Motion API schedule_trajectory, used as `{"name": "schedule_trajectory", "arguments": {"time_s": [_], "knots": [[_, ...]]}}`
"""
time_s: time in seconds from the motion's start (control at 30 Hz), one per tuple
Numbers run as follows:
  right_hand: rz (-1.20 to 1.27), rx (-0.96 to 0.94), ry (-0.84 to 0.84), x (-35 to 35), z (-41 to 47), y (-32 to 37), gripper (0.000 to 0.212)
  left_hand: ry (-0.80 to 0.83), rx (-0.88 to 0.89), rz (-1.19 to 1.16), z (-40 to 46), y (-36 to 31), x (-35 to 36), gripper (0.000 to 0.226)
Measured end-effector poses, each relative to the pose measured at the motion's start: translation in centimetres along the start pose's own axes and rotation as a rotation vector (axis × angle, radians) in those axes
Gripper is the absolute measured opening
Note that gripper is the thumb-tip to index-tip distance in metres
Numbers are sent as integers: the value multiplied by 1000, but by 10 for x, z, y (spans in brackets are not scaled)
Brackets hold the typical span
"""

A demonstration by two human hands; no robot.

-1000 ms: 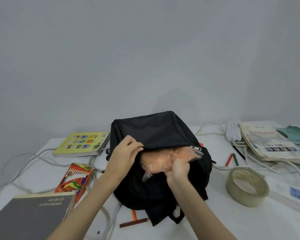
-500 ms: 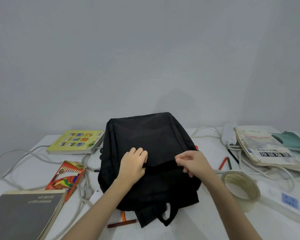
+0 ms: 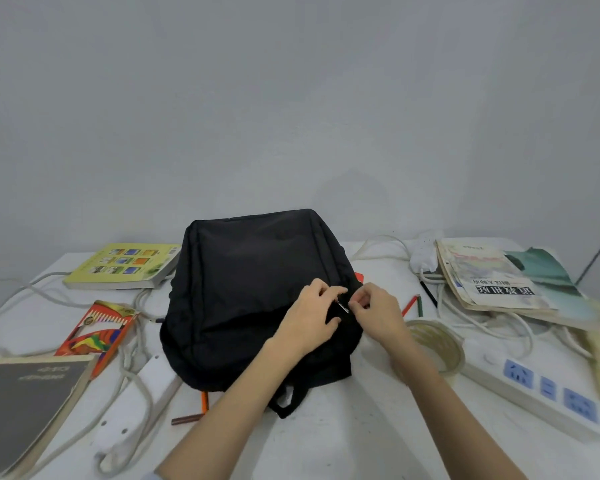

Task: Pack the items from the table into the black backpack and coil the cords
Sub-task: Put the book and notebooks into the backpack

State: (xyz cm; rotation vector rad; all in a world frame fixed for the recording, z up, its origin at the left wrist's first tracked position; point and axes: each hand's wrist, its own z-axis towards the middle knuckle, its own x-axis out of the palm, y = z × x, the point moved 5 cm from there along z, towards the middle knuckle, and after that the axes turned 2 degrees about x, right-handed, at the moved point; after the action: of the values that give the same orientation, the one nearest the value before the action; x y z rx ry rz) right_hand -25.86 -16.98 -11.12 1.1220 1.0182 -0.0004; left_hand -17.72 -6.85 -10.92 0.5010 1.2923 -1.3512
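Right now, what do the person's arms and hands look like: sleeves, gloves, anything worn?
Both forearms are bare up to the frame's bottom edge. The left hand and right hand wear no gloves; no rings, watch or wristband show. A pale sliver at the bottom edge by the left arm may be a sleeve; too little shows to tell.

One backpack (image 3: pixel 257 292), four books (image 3: pixel 118 266), two hands (image 3: pixel 309 317).

black backpack (image 3: pixel 250 289) flat on table, cords (image 3: pixel 132 372) loose
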Motion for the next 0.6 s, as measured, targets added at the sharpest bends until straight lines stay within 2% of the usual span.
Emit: {"name": "schedule_trajectory", "arguments": {"time_s": [0.1, 0.2, 0.27, 0.33, 0.4, 0.5, 0.6], "knots": [[106, 33, -25, -11, 0, -10, 14, 38, -37, 265, 7, -1, 20, 55], [178, 60, 9, -11, 0, -17, 19, 14, -58, 338, 13, -1, 25, 40], [245, 46, -3, -12, 3, -19, 21, -27, -1, 340, 17, 3, 24, 29], [275, 6, -46, -16, 7, -19, 25, -138, 63, 274, 17, 4, 20, 19], [272, -71, -81, -19, 10, -15, 31, -242, 82, 130, 11, 6, 20, 21], [162, -291, 4, -10, 14, -1, 35, -352, -9, -96, 1, 13, 13, 19], [-177, -444, 173, 18, 20, 1, 41, -348, 65, -36, -2, 15, 2, 17]]}}
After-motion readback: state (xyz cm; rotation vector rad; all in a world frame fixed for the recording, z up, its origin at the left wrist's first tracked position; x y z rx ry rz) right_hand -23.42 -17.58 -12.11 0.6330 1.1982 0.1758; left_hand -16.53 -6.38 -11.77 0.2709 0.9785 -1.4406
